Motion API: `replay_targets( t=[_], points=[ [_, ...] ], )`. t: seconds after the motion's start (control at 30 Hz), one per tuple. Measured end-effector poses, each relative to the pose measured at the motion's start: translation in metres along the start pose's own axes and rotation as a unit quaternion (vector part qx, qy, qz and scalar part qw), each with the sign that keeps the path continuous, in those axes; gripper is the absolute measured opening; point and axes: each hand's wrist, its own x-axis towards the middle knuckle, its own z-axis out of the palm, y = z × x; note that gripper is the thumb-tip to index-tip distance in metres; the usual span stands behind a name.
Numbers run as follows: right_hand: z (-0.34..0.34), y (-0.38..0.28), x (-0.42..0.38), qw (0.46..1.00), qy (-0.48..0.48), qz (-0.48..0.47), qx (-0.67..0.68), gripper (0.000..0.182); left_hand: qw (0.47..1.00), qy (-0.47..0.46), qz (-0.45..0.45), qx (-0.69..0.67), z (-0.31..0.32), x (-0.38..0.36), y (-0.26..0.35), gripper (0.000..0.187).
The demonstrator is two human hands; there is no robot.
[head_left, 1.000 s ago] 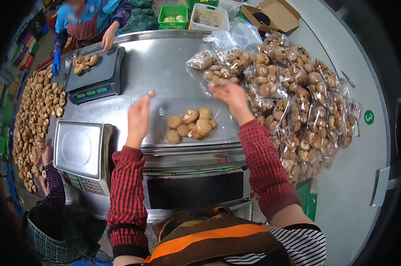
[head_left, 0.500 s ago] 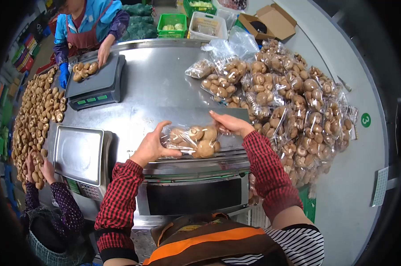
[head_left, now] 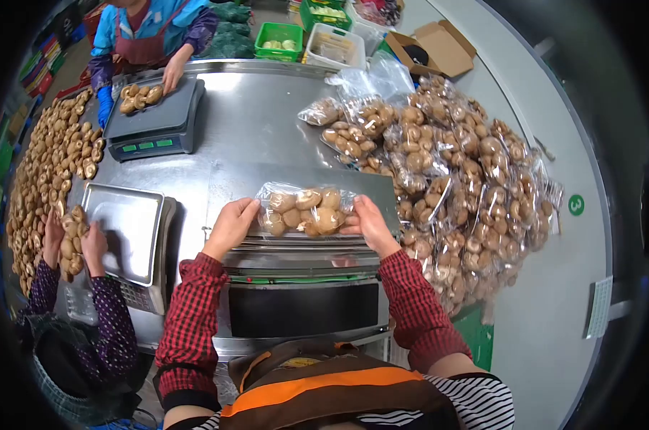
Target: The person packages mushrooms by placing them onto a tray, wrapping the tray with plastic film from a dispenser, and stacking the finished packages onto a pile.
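A clear plastic pack of brown mushrooms (head_left: 304,213) is held level between my hands, over the metal ledge of the machine in front of me. My left hand (head_left: 233,223) pinches its left end, thumb on the film. At the other end, my right hand (head_left: 370,223) grips the film between thumb and fingers. Through the clear wrap several round caps show. Below the pack lies the machine's metal edge (head_left: 303,261) with a dark front panel (head_left: 304,310).
A big heap of bagged mushrooms (head_left: 475,193) lies to the right. Loose mushrooms (head_left: 48,165) cover the left edge. Two scales stand left: one with a silver tray (head_left: 124,226), one grey (head_left: 152,122). One co-worker's hands (head_left: 73,240) hold mushrooms; another person's hand (head_left: 175,72) is beside the grey scale's mushrooms.
My left hand's spread fingers have closed on the pack's left end, and my right hand has closed on its right end. The lower-left co-worker has lifted mushrooms towards the silver tray.
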Motion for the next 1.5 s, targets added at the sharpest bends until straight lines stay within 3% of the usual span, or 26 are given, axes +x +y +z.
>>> replay_targets(
  t=[0.1,0.17,0.2,0.3,0.43,0.5,0.6,0.73,0.83,0.9,0.97,1.0,1.03,1.07,1.1,1.13,1.2,1.23,1.27,1.3,1.33,1.37,1.4,1.43,1.47,1.5],
  points=[
    [-0.002,0.005,-0.044,0.998,0.036,-0.051,0.011,0.037,0.985,0.148,0.084,0.035,0.019,-0.032,0.024,0.038],
    [0.001,0.013,-0.093,0.999,0.038,0.010,0.024,0.035,0.986,0.149,0.046,0.055,0.029,-0.070,0.043,0.036],
    [0.004,0.016,-0.114,0.998,-0.020,0.045,0.036,0.030,0.977,0.165,0.090,0.099,0.038,-0.081,0.028,0.034],
    [0.005,0.051,-0.158,0.992,-0.029,0.101,0.066,0.030,0.984,0.161,0.053,0.051,0.052,-0.118,0.017,0.033],
    [0.015,0.081,-0.191,0.983,0.001,0.175,0.052,0.032,0.979,0.156,0.025,0.128,0.063,-0.138,0.000,0.035],
    [0.030,0.100,-0.204,0.984,0.088,0.142,0.064,0.029,0.986,0.118,0.001,0.121,0.069,-0.144,-0.002,0.035],
    [0.035,0.154,-0.221,0.928,0.289,-0.055,-0.231,0.031,0.991,0.113,0.025,0.061,0.084,-0.150,-0.009,0.029],
    [0.005,0.225,-0.250,0.843,0.451,-0.083,-0.281,0.031,0.960,0.088,0.109,0.241,0.099,-0.148,-0.045,0.023],
    [-0.006,0.277,-0.239,0.796,0.546,-0.083,-0.247,0.030,0.877,0.107,0.300,0.359,0.127,-0.131,-0.061,0.020],
    [0.012,0.291,-0.213,0.752,0.603,0.012,-0.265,0.029,0.863,0.115,0.347,0.348,0.155,-0.118,-0.057,0.021],
    [0.026,0.298,-0.209,0.784,0.557,0.031,-0.271,0.030,0.875,0.045,0.388,0.287,0.178,-0.117,-0.041,0.020],
    [0.036,0.299,-0.214,0.877,0.475,-0.062,-0.049,0.026,0.943,0.000,0.295,0.153,0.188,-0.119,-0.034,0.019],
    [0.040,0.278,-0.223,0.921,0.357,-0.086,0.132,0.022,0.980,-0.047,0.190,0.013,0.194,-0.122,-0.030,0.019],
    [0.044,0.255,-0.232,0.917,0.245,-0.065,0.307,0.019,0.962,-0.155,-0.002,-0.223,0.195,-0.121,-0.029,0.025],
    [0.054,0.198,-0.254,0.894,0.121,0.029,0.430,0.015,0.869,-0.187,-0.140,-0.436,0.193,-0.136,-0.002,0.025],
    [0.056,0.163,-0.263,0.982,-0.025,-0.104,0.157,0.016,0.867,-0.165,-0.159,-0.443,0.190,-0.153,0.018,0.026],
    [0.067,0.137,-0.272,0.972,-0.207,-0.108,0.023,0.018,0.826,-0.195,-0.147,-0.509,0.174,-0.174,0.030,0.030],
    [0.083,0.128,-0.275,0.963,-0.212,-0.013,0.167,0.018,0.780,-0.242,-0.114,-0.566,0.164,-0.181,0.032,0.033],
    [0.099,0.118,-0.279,0.928,-0.191,0.080,0.310,0.020,0.821,-0.231,-0.002,-0.521,0.153,-0.193,0.039,0.023],
    [0.098,0.107,-0.280,0.955,-0.195,0.039,0.220,0.023,0.860,-0.198,0.038,-0.468,0.147,-0.202,0.054,0.024],
    [0.097,0.096,-0.283,0.973,-0.194,-0.002,0.128,0.026,0.860,-0.255,0.255,-0.361,0.142,-0.193,0.050,0.035],
    [0.091,0.106,-0.276,0.968,-0.216,-0.018,0.129,0.028,0.852,-0.301,0.197,-0.380,0.137,-0.200,0.048,0.056],
    [0.086,0.116,-0.270,0.962,-0.239,-0.033,0.131,0.030,0.845,-0.371,0.057,-0.381,0.122,-0.205,0.077,0.077],
    [0.069,0.132,-0.253,0.966,-0.237,-0.085,0.050,0.035,0.806,-0.432,-0.011,-0.404,0.121,-0.209,0.080,0.095],
    [0.051,0.149,-0.236,0.964,-0.228,-0.137,-0.030,0.040,0.767,-0.474,-0.089,-0.425,0.110,-0.208,0.072,0.094],
    [0.048,0.143,-0.248,0.986,-0.115,0.040,0.117,0.043,0.720,-0.495,-0.185,-0.449,0.098,-0.210,0.056,0.093]
  ],
)
